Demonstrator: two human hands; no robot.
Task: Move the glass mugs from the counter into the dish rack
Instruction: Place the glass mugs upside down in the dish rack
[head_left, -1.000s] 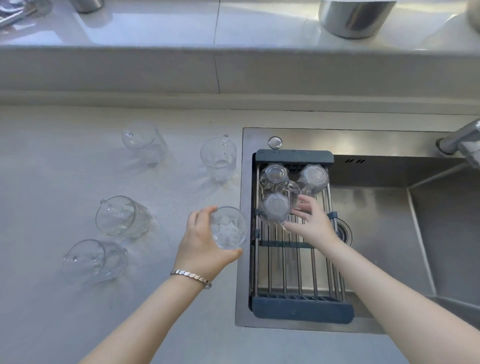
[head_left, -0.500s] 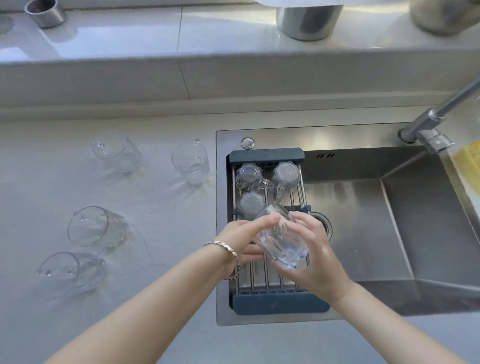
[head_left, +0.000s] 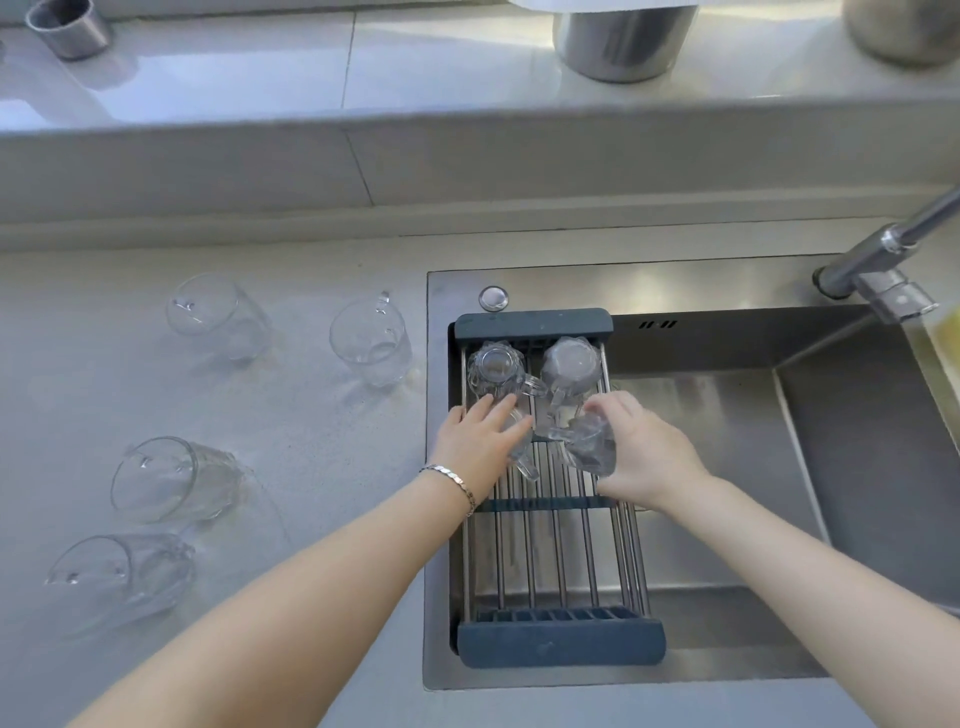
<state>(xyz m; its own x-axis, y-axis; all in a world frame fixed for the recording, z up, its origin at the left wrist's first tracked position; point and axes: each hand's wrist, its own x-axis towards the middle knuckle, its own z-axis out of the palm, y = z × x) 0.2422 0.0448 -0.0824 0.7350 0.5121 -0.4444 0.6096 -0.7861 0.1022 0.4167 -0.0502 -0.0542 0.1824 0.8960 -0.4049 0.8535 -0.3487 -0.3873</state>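
A dark-ended dish rack (head_left: 558, 642) with steel bars spans the sink's left side. Two glass mugs stand upside down at its far end, one on the left (head_left: 496, 369) and one on the right (head_left: 571, 364). Just behind them a third mug (head_left: 522, 457) is in the rack, with my left hand (head_left: 475, 444) lying flat on it, fingers spread. My right hand (head_left: 649, 457) grips a tilted glass mug (head_left: 589, 444) low over the bars, right of the third mug. Several more mugs are on the counter, among them a far one (head_left: 371, 343) and a near one lying on its side (head_left: 174, 480).
The steel sink basin (head_left: 727, 467) opens right of the rack, with the faucet (head_left: 878, 265) at its far right corner and something yellow (head_left: 945, 343) at the frame's edge. On the raised sill behind stand a steel pot (head_left: 623, 41) and a small steel cup (head_left: 70, 26).
The mug passed from my left hand to my right hand, which carried it farther along the rack and lower. My left hand let go and came to rest on the third mug.
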